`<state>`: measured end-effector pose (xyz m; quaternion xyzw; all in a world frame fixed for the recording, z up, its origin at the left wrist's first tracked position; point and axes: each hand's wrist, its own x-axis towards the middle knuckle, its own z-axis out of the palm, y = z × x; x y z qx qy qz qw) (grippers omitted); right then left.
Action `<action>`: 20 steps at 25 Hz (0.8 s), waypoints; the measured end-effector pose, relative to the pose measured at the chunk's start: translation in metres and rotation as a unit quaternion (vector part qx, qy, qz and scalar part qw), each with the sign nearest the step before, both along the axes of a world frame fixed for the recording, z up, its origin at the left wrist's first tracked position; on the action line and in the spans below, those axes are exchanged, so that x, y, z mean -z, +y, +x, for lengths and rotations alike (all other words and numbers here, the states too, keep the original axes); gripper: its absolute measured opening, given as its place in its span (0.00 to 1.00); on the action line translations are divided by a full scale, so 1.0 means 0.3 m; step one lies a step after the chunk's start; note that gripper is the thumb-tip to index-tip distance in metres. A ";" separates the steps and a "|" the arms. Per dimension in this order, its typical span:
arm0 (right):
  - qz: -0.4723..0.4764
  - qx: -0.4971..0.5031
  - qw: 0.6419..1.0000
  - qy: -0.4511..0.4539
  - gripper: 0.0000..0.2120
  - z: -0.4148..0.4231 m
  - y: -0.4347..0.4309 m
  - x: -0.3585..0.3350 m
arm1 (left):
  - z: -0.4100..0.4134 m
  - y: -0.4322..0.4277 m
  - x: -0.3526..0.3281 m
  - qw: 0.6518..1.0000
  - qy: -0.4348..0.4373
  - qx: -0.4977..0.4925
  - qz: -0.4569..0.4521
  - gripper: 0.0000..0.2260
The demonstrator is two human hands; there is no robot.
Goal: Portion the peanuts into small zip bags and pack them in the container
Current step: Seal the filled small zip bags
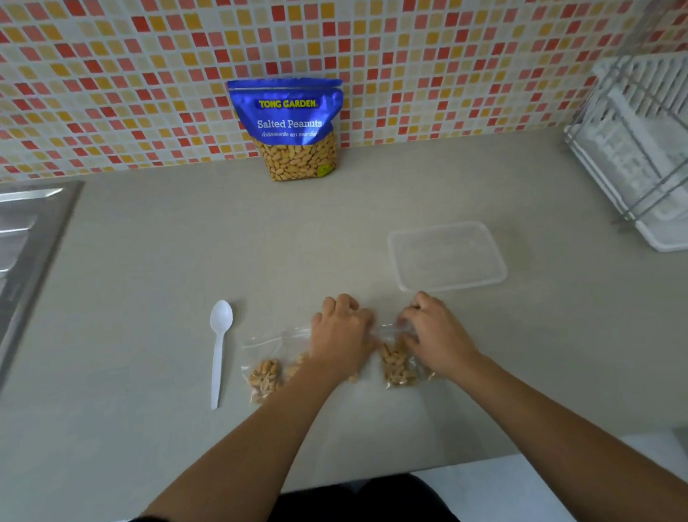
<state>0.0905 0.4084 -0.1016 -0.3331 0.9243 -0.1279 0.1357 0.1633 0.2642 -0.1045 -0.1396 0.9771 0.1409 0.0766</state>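
Zip bag of peanuts (397,365) between both hands, left hand (343,338) and right hand (433,330) pinching its top edge

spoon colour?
White plastic spoon, plain, lying left of the zip bags; head view.

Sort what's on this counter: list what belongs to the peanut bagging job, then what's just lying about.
For the job: salted peanuts pouch, filled zip bags, white plastic spoon, clear container.

Lying about: steel sink, white dish rack.
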 end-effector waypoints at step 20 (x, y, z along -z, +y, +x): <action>-0.391 0.044 0.908 -0.146 0.03 0.009 -0.168 -0.518 | 0.035 -0.259 -0.563 0.950 0.230 0.062 0.204 0.04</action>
